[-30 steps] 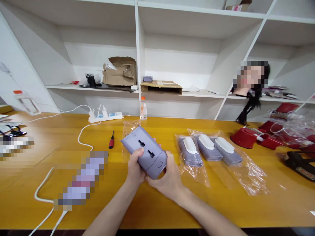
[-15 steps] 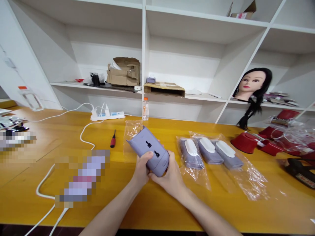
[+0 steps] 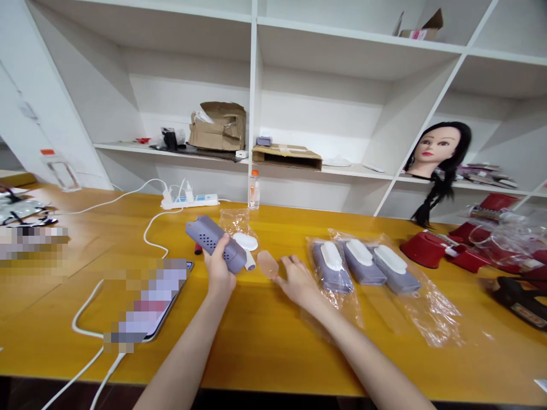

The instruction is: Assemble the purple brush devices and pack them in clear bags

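Observation:
My left hand [image 3: 219, 269] is shut around a lavender plastic case [image 3: 212, 238], whose dotted, perforated side faces up. My right hand [image 3: 299, 283] lies open on the yellow wooden table [image 3: 273, 353], holding nothing. Just past its fingertips sits a translucent peach-coloured piece [image 3: 268, 264]. Between my hands are a white oval part [image 3: 245, 241] and a small white part [image 3: 250, 261]. The oval part rests on a clear plastic bag [image 3: 233, 222]. The case hides most of a red-handled screwdriver [image 3: 198, 249].
Several bagged lavender items with white tops [image 3: 361, 262] lie to the right, beyond them red objects [image 3: 423, 249]. A power strip [image 3: 189, 200] with white cables and a plastic bottle [image 3: 254, 191] stand at the back. A phone [image 3: 145, 302] lies left. White shelves rise behind.
My hands have moved apart. The case has turned and moved left in my left hand, and my right hand has let go of it. The white and translucent parts now show on the table.

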`<state>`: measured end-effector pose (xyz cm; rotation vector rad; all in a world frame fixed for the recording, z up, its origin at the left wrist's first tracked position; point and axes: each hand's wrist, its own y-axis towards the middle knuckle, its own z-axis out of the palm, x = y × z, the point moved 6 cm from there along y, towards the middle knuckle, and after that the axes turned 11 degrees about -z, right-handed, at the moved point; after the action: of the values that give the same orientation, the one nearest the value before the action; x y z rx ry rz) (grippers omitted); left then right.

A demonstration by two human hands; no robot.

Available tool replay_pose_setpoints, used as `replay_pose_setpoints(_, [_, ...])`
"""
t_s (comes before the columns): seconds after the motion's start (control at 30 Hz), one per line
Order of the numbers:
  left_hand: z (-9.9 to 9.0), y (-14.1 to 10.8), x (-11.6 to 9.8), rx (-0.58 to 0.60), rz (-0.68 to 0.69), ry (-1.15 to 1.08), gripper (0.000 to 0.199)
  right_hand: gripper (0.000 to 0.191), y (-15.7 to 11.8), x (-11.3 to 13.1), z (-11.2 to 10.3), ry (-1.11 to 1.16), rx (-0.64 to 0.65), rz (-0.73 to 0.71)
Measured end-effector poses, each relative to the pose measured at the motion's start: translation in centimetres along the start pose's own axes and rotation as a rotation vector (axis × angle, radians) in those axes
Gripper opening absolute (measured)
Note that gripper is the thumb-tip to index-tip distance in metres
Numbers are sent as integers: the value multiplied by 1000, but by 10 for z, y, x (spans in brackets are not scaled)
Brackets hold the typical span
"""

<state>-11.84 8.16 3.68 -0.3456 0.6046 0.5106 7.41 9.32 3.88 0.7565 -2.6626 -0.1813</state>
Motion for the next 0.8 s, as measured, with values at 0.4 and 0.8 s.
replay_pose_setpoints(0.4, [10, -7, -1, 141, -131, -147, 25, 36, 62, 78, 48, -235, -60, -341])
replay_pose_setpoints(0.8, [33, -36, 12, 673, -466, 134, 46, 47, 55, 6, -18, 551, -316, 10])
